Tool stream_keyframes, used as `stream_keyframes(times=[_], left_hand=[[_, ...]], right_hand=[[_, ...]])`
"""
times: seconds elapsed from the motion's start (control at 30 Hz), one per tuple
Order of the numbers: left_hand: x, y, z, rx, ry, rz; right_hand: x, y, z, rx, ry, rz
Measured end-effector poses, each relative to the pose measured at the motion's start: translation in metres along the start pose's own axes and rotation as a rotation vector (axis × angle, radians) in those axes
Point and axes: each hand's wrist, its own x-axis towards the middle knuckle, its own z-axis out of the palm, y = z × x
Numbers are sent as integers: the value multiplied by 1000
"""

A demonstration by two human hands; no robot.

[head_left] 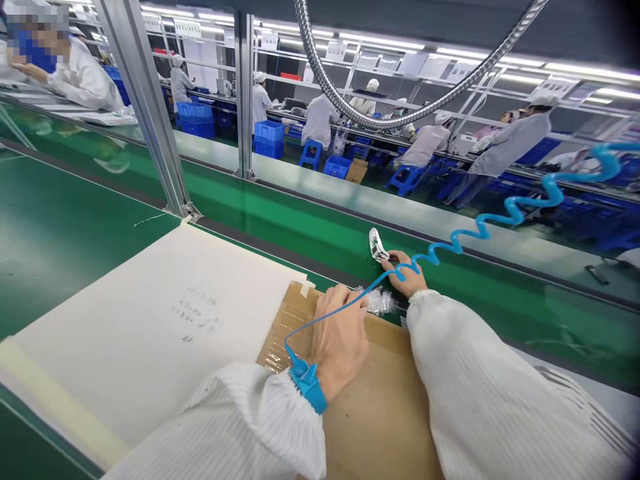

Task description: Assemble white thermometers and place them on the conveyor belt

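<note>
Your right hand (pixel 407 275) pinches the white device (pixel 377 245); mind the blue cord (pixel 484 228). I can't tell your left hand's (pixel 343 340) grip.

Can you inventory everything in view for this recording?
Small device: 1, white, over the green belt, in the right hand
Plastic wrap: some, clear, beside the left fingertips
Cardboard: 1, brown, under the left hand
Paper sheet: 1, white with handwriting, left of the cardboard
Belt: 1, green, beyond the cardboard
Metal posts: 2, silver, upper left
Flexible conduit: 1, silver, across the top
Wrist strap: 1, blue, left wrist
Coiled cord: 1, blue, strap to upper right
Crates: several, blue, background
Stools: at least 2, blue, background
Co-workers: several, pale coats, background
Hands: 2, bare, centre
Sleeves: 2, white, foreground
</note>
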Motion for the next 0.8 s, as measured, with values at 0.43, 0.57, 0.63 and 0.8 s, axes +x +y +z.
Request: stream_keyframes(times=[0.43,0.57,0.63,0.8], left_hand=[[5,5,-10,-163,73,63],[4,11,-14,-467,-412,-130],[3,12,-13,-411,-448,-176],[2,12,-11,-241,-317,-130]], right_hand=[[-123,-46,-99,587,-159,-82],[-152,-40,-90,514,-119,-99],[-158,-33,-85,385,3,-158],[-158,-25,-87,-17,214,-620]])
